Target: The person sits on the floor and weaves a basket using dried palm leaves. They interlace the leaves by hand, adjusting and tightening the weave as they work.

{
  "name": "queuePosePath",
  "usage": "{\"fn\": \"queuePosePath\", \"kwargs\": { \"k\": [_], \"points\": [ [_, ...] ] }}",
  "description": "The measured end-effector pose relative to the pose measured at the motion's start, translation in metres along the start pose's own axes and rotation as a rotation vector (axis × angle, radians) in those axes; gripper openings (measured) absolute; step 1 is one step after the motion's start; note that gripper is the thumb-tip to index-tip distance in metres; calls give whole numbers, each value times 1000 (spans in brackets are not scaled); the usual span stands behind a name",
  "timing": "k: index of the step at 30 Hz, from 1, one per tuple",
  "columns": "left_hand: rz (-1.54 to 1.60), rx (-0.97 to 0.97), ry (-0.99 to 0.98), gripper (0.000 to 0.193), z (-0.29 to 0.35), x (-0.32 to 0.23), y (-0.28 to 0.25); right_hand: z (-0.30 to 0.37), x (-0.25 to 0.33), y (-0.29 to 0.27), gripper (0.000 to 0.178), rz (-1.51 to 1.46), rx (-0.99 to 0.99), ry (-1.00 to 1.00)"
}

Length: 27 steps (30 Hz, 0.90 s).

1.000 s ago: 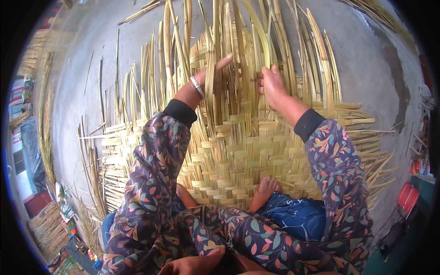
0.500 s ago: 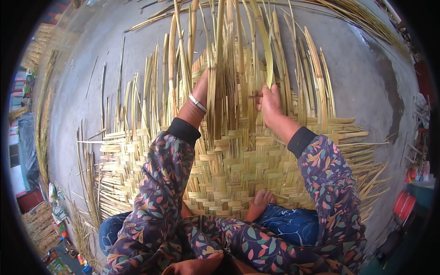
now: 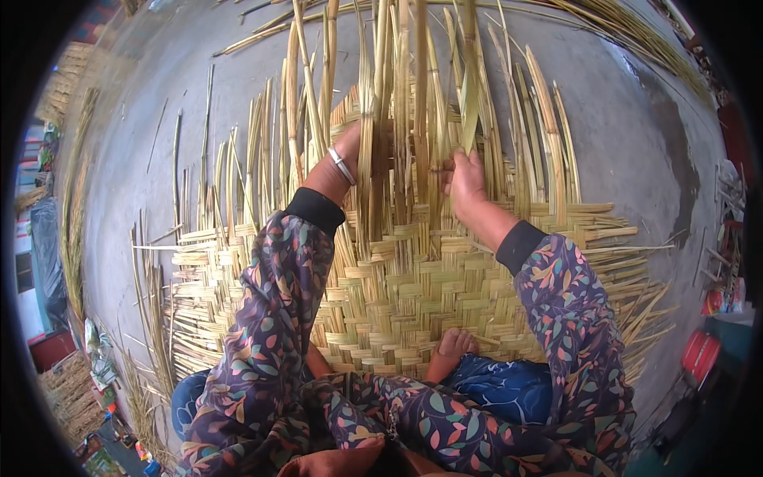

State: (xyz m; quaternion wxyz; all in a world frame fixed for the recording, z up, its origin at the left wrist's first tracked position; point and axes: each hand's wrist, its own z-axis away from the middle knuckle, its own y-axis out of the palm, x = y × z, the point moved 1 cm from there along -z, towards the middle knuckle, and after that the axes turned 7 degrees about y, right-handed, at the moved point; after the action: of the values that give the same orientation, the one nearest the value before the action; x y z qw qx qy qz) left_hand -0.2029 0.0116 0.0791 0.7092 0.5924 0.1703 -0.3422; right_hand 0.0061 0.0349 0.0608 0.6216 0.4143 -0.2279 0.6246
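Observation:
A woven mat of flattened, yellow-green reed strips spreads before me, with long unwoven strips rising from its far side. My left hand, with a pale bangle at the wrist, reaches in among the raised strips near the middle; they cover its fingers, so its grip is hidden. My right hand is closed, its thumb and fingers pinching the lower part of a broad green reed strip that stands up and away from me. Between the hands, several raised strips cross over the weave.
My bare foot rests on the mat's near edge. Loose ends stick out along the right side. More long reeds lie on the grey concrete floor at the far right. A red round object stands at the right rim.
My left hand has shifted slightly right, deeper among the raised strips, and some of these have spread apart and moved. The right hand stays nearly in place, its green strip now leaning differently.

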Motion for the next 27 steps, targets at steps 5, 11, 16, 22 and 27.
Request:
{"fn": "queuePosePath", "kwargs": {
  "k": [5, 11, 16, 22, 27],
  "points": [
    [-194, 152, -87, 45, -14, -8, -13, 5, 0, 2, 16, 68, 4, 18],
    [-292, 346, -82, 63, -26, 5, 10, 3, 9, 6, 31, 290, 28, 52],
    [-337, -46, -100, 45, -32, 13, -3, -10, 31, 7, 36, 606, 400, 205],
    [-219, -318, 126, 18, -44, 17, -17, -33, 37, -7, 16, 745, 582, 206],
    [-153, -496, 530, 13, -25, -10, -38, -31, 26, -2, 16, 601, 595, 241]
  ]
}}
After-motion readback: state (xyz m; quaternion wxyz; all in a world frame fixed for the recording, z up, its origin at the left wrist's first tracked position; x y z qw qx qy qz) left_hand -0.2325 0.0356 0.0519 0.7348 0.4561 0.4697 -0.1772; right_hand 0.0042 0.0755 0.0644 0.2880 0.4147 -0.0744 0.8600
